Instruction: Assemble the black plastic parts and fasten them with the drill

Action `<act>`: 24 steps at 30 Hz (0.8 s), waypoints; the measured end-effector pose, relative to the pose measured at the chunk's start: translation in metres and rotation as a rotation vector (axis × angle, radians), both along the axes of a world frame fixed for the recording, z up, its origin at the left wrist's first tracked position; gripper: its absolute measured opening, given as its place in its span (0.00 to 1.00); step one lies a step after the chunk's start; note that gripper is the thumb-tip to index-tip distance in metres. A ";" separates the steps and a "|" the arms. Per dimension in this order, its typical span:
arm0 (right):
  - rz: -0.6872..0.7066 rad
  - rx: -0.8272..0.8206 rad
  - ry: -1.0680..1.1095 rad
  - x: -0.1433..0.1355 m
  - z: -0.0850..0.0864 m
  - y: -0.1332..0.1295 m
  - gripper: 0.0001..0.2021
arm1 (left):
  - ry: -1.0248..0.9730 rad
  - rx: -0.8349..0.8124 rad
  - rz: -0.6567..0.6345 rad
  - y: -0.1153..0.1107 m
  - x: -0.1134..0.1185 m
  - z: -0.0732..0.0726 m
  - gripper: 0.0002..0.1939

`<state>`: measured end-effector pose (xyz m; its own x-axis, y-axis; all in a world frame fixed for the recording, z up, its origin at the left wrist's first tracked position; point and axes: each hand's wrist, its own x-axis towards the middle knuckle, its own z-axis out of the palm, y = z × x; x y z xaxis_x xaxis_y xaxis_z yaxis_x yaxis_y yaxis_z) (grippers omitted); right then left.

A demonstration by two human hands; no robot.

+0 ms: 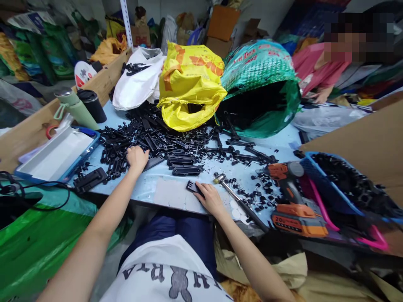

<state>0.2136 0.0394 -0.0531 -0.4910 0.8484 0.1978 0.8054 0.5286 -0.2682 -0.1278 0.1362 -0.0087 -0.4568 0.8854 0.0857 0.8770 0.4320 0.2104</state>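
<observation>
My left hand (pixel 137 158) reaches onto the pile of black plastic parts (pixel 126 136), thumb held apart from the fingers, fingertips partly lost among the pieces. Just right of it lies a longer flat black part (pixel 153 163). Near the table's front edge, my right hand (pixel 210 199) is closed on a small black slotted plastic piece (pixel 192 187), over a grey board (pixel 171 193). Several long black parts (pixel 185 170) lie in a stack beyond the board. A hammer (pixel 236 195) with a dark handle rests right of my right hand.
An orange cordless drill (pixel 288 197) stands at the right, beside scattered black-headed pins (pixel 261 191) and a blue basket (pixel 333 184) of black parts. Yellow (pixel 192 79) and green (pixel 261 75) sacks stand behind the pile. Bottles (pixel 75 107) stand left. A person in pink (pixel 315 67) sits far right.
</observation>
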 end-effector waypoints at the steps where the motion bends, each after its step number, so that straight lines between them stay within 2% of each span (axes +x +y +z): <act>1: -0.010 -0.004 0.032 -0.001 0.000 0.000 0.21 | -0.016 -0.044 0.000 0.005 0.004 -0.002 0.21; 4: -0.052 -0.031 0.201 -0.005 0.005 0.001 0.21 | -0.040 -0.115 0.021 0.018 0.011 -0.007 0.19; 7: -0.117 -0.105 0.430 -0.008 0.010 0.001 0.21 | -0.025 -0.136 0.017 0.020 0.012 -0.008 0.16; 10: -0.212 -0.248 0.663 -0.013 0.012 0.001 0.22 | 0.017 -0.060 0.006 0.005 0.005 0.002 0.16; 12: -0.273 -0.394 0.825 -0.016 0.011 0.001 0.24 | 0.006 0.026 -0.033 -0.013 -0.001 0.017 0.18; 13: -0.293 -0.472 0.900 -0.018 0.010 0.001 0.25 | -0.012 0.059 -0.091 -0.023 -0.003 0.026 0.17; 15: -0.313 -0.596 1.017 -0.020 0.007 0.001 0.26 | -0.057 0.077 -0.315 -0.045 -0.001 0.044 0.14; 18: -0.306 -0.682 1.075 -0.023 0.004 0.000 0.27 | -0.048 -0.044 -0.687 -0.075 0.023 0.058 0.09; 19: -0.295 -0.697 1.073 -0.024 0.003 -0.001 0.27 | -0.025 -0.113 -0.762 -0.084 0.036 0.056 0.11; 21: -0.274 -0.704 1.062 -0.027 0.003 -0.003 0.27 | 0.003 -0.185 -0.868 -0.097 0.065 0.044 0.16; 24: -0.268 -0.718 1.054 -0.032 0.004 -0.007 0.27 | -0.149 -0.070 -0.971 -0.104 0.099 0.014 0.16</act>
<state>0.1819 0.0326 -0.0487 -0.1790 0.9717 -0.1544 0.0932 -0.1394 -0.9858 -0.0292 0.0322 0.0048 0.4702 0.8824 0.0199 0.8237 -0.4468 0.3493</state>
